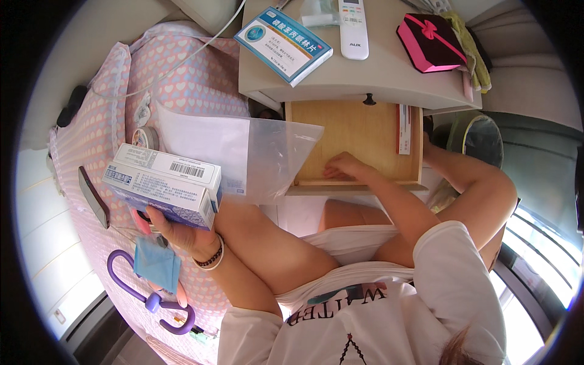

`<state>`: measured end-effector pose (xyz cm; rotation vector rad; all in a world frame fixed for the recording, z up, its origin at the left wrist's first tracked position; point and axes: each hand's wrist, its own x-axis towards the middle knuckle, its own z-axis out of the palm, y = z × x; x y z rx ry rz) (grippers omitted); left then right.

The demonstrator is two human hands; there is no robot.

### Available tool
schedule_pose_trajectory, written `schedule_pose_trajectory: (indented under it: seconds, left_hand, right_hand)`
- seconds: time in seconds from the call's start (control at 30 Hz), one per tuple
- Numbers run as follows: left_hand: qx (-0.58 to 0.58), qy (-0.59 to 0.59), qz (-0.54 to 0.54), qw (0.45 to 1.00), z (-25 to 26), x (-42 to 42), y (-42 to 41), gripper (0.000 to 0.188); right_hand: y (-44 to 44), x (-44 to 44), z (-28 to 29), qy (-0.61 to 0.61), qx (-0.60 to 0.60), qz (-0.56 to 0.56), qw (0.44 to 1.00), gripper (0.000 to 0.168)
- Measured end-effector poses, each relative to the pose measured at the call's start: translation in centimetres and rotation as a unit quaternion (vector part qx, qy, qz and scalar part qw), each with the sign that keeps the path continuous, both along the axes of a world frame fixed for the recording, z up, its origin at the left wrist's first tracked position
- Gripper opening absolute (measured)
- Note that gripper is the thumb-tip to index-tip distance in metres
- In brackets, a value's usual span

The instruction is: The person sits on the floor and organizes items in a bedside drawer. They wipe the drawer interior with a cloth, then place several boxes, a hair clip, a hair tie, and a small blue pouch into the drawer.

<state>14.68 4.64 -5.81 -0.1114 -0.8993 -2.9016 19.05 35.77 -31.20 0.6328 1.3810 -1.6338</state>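
Note:
My left hand [187, 232], with a beaded bracelet and a white band at the wrist, grips cardboard medicine boxes [159, 187] held together above the bed. They are white with blue-purple faces and bear print and a barcode. Just behind them a translucent plastic zip bag [269, 155] with a white part rests partly over the bed and reaches to the drawer. My right hand [344, 166] is inside the open wooden drawer [342, 127], fingers curled near its front left; whether they hold anything is hidden. A slim red-and-white box [404, 130] lies along the drawer's right side.
On the cabinet top [292, 89] are a blue-and-white medicine box [284, 44], a white remote control [353, 32] and a black-and-pink gift box [431, 43]. The bed holds a smartphone [93, 196], round tin [145, 137], blue packet [157, 264] and purple clamp-like exerciser [153, 302]. A bin [482, 139] stands right.

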Motion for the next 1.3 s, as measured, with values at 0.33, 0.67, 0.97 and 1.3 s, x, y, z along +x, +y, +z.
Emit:
schedule_pose_trajectory:
  seconds: [0.33,0.67,0.97,1.3]
  left_hand:
    - [-0.062,-0.043,0.060,0.995,0.6,0.4,1.2,0.055]
    - [-0.097,-0.045,0.079,0.991,0.3,0.3,1.0,0.055]
    - [-0.009,-0.071,0.004,0.997,0.6,-0.1,1.3,0.055]
    - [-0.040,-0.074,-0.029,0.996,0.5,-0.1,1.5,0.051]
  right_hand:
    - [2.0,-0.1,-1.3,0.237,0.082,0.036,0.967,0.008]
    - [4.1,0.5,4.3,-0.036,-0.229,-0.308,0.923,0.016]
    - [6.7,3.7,16.6,0.079,-0.380,-0.402,0.829,0.013]
    - [20.1,13.7,32.3,0.482,0.065,-0.526,0.698,0.025]
